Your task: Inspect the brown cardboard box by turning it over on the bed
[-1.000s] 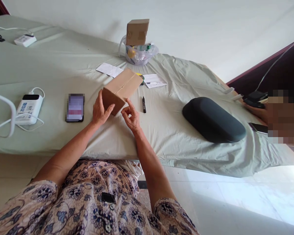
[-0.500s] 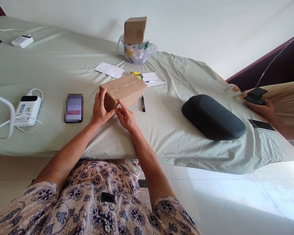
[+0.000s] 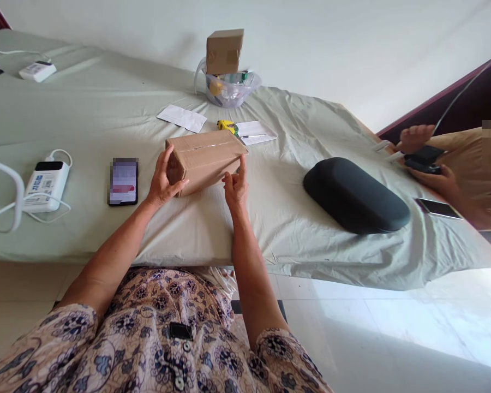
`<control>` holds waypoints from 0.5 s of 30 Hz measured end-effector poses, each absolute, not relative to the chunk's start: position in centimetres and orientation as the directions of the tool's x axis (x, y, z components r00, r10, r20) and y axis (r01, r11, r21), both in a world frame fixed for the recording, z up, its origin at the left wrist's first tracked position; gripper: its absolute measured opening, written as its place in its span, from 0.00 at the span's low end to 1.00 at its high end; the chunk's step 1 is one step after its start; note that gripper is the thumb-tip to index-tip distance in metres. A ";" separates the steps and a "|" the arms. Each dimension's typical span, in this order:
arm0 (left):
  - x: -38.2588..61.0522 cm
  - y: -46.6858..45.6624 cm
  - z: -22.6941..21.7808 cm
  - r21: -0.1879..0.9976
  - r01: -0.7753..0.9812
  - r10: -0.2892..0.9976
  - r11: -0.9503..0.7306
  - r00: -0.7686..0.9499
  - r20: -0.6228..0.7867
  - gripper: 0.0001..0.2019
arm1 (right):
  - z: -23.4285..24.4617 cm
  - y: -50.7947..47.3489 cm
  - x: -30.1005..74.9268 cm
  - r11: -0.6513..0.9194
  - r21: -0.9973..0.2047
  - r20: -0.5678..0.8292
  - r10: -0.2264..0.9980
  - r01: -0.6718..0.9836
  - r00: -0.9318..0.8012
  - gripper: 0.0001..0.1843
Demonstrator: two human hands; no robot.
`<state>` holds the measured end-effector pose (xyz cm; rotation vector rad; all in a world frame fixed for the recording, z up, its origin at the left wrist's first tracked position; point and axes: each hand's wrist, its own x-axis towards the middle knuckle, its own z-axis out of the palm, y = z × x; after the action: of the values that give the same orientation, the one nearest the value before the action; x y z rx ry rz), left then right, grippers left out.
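A taped brown cardboard box (image 3: 207, 158) lies lengthwise on the pale green sheet (image 3: 85, 109) in front of me. My left hand (image 3: 162, 181) cups its left end, thumb on the near face and fingers behind. My right hand (image 3: 236, 184) presses against its right end with the fingers upright. Both hands grip the box between them. A black phone (image 3: 123, 180) lies just left of my left hand. The marker seen earlier is hidden behind my right hand.
A clear bowl (image 3: 229, 90) with a small box (image 3: 225, 51) on top stands at the back. Paper slips (image 3: 182, 117), a yellow tool (image 3: 228, 126), a power bank with cable (image 3: 45, 179) and a dark oblong case (image 3: 354, 195) lie around. Another person's hands (image 3: 427, 164) hold a device at right.
The box turned from pointing away to lying crosswise. My right hand slid from the near corner to the box's right end. The other person's hand rose at right.
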<state>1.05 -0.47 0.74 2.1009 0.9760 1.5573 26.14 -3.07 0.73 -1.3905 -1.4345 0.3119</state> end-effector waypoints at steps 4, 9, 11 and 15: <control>0.6 -0.3 1.0 0.675 0.281 0.725 -0.683 0.149 0.672 0.51 | 1.0 -3.1 26.3 0.249 -0.788 0.474 0.829 0.563 0.296 0.38; 0.5 -0.3 1.0 0.728 0.245 0.765 -0.640 0.106 0.636 0.51 | 1.0 -3.0 26.3 0.248 -0.804 0.464 0.830 0.540 0.309 0.40; 0.6 -0.4 1.1 0.764 0.221 0.792 -0.606 0.082 0.605 0.51 | 0.9 -2.8 26.4 0.248 -0.826 0.445 0.839 0.507 0.315 0.39; 0.7 -0.6 1.4 0.819 0.170 0.834 -0.548 0.030 0.551 0.51 | 0.5 -2.4 26.7 0.229 -0.844 0.415 0.852 0.485 0.319 0.33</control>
<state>0.75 -0.60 1.43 1.7627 1.0189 1.5590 26.70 -2.40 0.48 -1.4161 -1.3235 0.3952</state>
